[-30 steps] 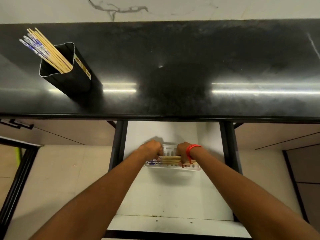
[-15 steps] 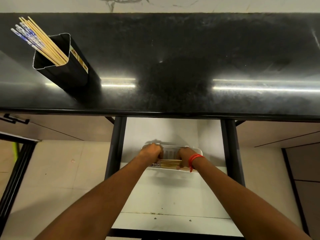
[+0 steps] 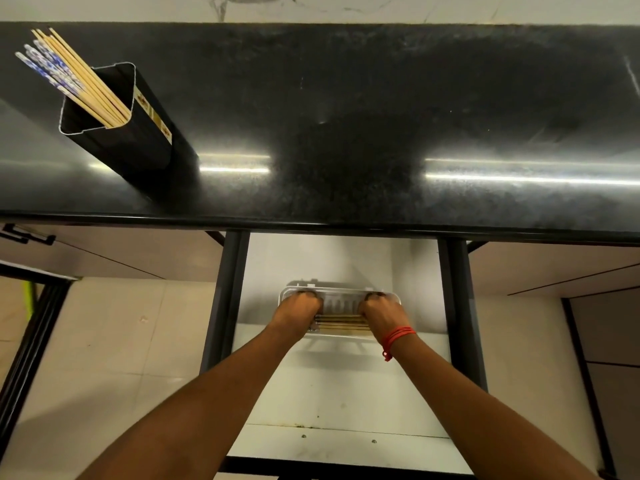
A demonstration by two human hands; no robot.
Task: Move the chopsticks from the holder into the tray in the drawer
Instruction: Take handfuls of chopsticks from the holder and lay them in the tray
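Here both hands [image 3: 299, 311] [image 3: 379, 313] grip the tray [image 3: 341, 299]; its chopsticks [image 3: 343, 323] lie crosswise, left-to-right.

Only one view is given, taken from the person's head. It looks forward and steeply down. The black counter [image 3: 346, 116] is seen across the top, farther off. The open drawer [image 3: 332, 393] is seen below it, nearer. Both arms reach in from the bottom edge.
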